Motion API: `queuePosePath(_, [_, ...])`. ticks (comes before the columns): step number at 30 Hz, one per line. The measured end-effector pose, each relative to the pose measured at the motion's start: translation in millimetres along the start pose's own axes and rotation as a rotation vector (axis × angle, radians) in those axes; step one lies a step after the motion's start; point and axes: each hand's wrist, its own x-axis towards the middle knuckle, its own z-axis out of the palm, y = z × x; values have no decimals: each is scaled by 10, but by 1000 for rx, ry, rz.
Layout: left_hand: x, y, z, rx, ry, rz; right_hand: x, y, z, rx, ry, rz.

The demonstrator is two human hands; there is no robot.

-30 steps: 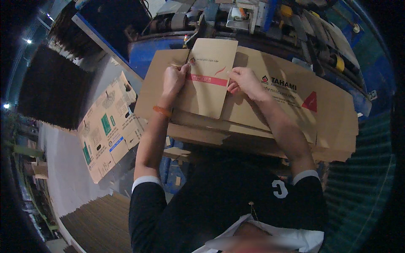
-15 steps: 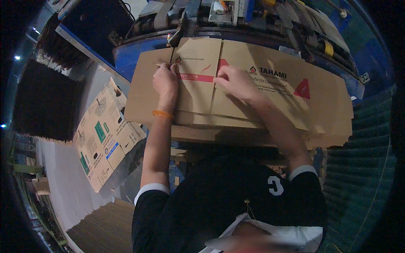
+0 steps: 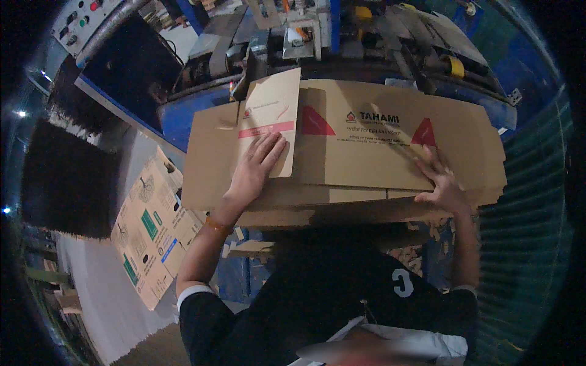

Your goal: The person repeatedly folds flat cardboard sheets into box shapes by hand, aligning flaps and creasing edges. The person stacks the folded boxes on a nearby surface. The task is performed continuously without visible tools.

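Observation:
A flat brown cardboard box blank with printed logo, dark lettering and red triangles lies across the front of a machine. Its narrow left panel, crossed by a red stripe, sits at an angle over the rest. My left hand rests on this panel's lower part, fingers stretched out below the stripe. On the right side of the blank, my right hand lies with fingers spread, the fingertips just under a red triangle. Neither hand grips anything.
Behind the blank stands a blue machine with belts and rollers. A control panel is at the far left. Another printed cardboard sheet leans at the left. Cardboard scraps lie below the blank. A dark green ridged surface borders the right.
Both hands were closed near the narrow panel's sides. The left has come down flat onto it; the right has moved right and down, fingers spread. The panel now sits angled, its lower edge lifted higher.

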Motion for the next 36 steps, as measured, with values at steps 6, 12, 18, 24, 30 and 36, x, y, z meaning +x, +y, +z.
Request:
queuePosePath(6, [217, -212, 210, -79, 92, -80, 438, 438, -32, 57, 27, -59])
queuePosePath(12, [944, -763, 428, 83, 267, -42, 1317, 559, -38, 27, 244, -38])
queuePosePath(18, [1319, -871, 338, 55, 420, -250, 1705, 169, -90, -488, 482, 114])
queuePosePath(24, [-490, -458, 8, -512, 884, -998, 341, 691, 22, -108, 1001, 488])
queuePosePath(30, [-1238, -338, 371, -446, 901, -1548, -250, 1038, 376, -185, 893, 1112])
queuePosePath(36, [-1201, -389, 165, -171, 867, -1349, -210, 1018, 155, 697, 1675, 707])
